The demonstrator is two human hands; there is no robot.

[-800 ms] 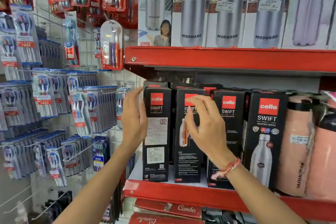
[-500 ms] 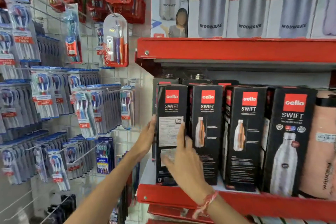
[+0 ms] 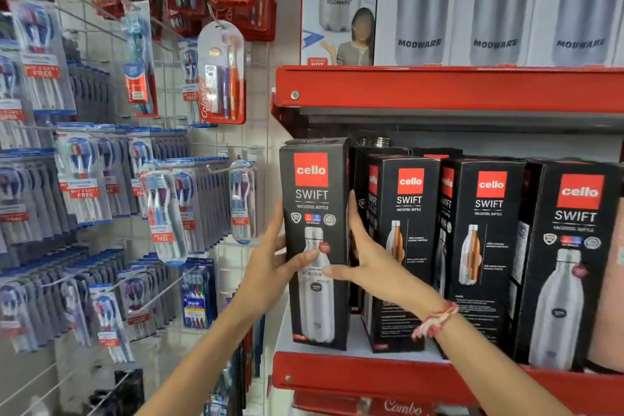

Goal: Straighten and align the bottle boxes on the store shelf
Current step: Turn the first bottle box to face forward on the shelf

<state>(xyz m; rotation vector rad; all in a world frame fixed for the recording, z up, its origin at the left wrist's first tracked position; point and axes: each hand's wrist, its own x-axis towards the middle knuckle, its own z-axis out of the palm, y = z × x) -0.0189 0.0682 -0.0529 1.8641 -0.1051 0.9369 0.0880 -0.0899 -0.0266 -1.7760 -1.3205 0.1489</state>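
The leftmost box is being gripped between both hands at about mid-height. The left hand is being pressed against the box's left edge, its thumb laid across the front over the printed bottle, the other fingers hidden behind the side. The right hand is being held flat along the box's right side, fingers pointing up, its thumb reaching across the front toward the left thumb. A red and white thread band is being worn on the right wrist.

The gripped box is being kept upright at the left end of the red shelf, its front face turned outward and set a little forward of the others. To its right, three more black boxes of the same kind are being displayed in a row along the shelf edge, the two nearest turned slightly so that a side face is showing. More boxes are being kept behind them, hard to make out.

Above, on the upper red shelf, grey bottle cartons are being displayed side by side. To the left, toothbrush packs are being hung on wire hooks.
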